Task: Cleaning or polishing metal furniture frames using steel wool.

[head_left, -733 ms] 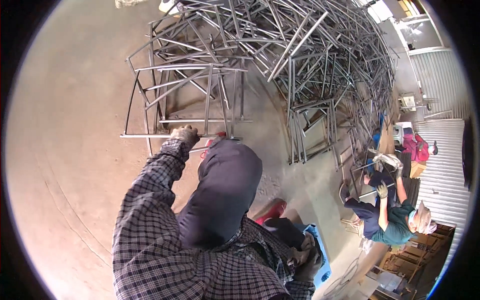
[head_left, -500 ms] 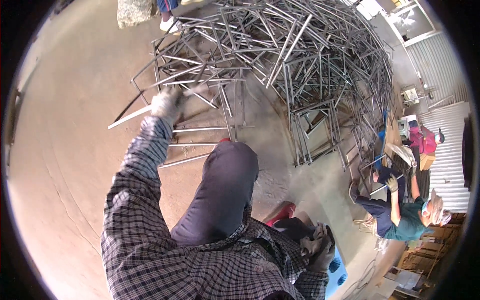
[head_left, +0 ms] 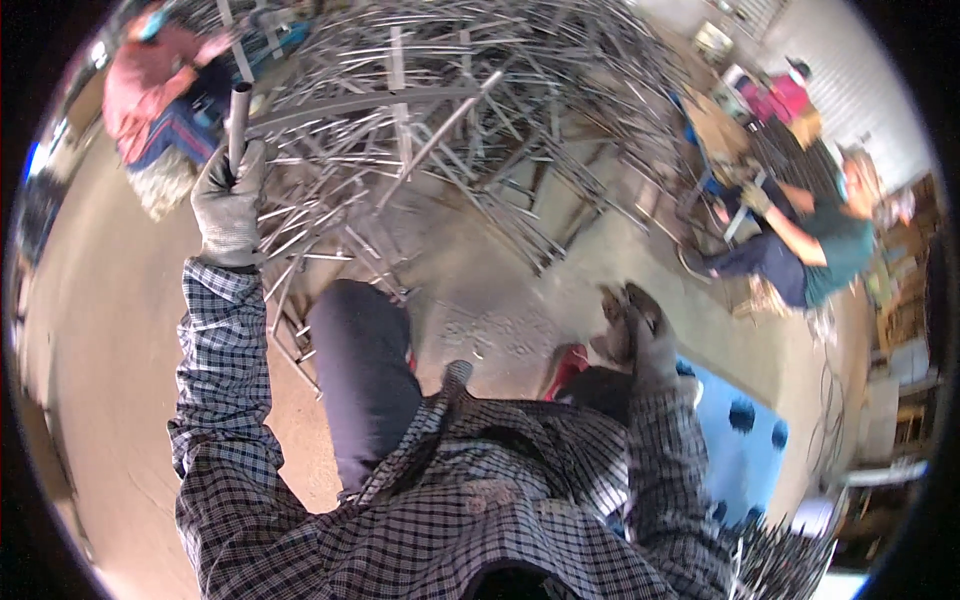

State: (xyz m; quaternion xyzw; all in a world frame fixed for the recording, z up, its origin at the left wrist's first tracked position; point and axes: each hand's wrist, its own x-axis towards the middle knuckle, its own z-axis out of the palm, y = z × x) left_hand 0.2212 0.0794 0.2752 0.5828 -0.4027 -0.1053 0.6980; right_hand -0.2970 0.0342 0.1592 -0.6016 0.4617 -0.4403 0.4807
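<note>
My left hand (head_left: 228, 205), in a pale work glove, is raised at the upper left and closed round a round grey metal tube (head_left: 239, 120). The tube seems to belong to a welded metal frame; its long flat bar (head_left: 345, 107) reaches right, over the heap of metal frames (head_left: 560, 60). Where the frame ends is hard to make out against the heap. At the right, low beside my knee, my right hand (head_left: 645, 340) wears a stained glove. Its fingers are half bent and apart, and nothing shows between them.
A blue panel (head_left: 745, 420) with dark round spots lies at my right, near a bundle of thin rods (head_left: 785, 560). One co-worker (head_left: 160, 90) sits at the upper left, another (head_left: 820, 240) at the right, holding metal pieces. Small scraps (head_left: 490, 330) lie on the floor before me.
My view has turned left. My left hand has gone from low among the frames to a raised place, lifting a metal tube frame. My right hand has come forward from beside my body.
</note>
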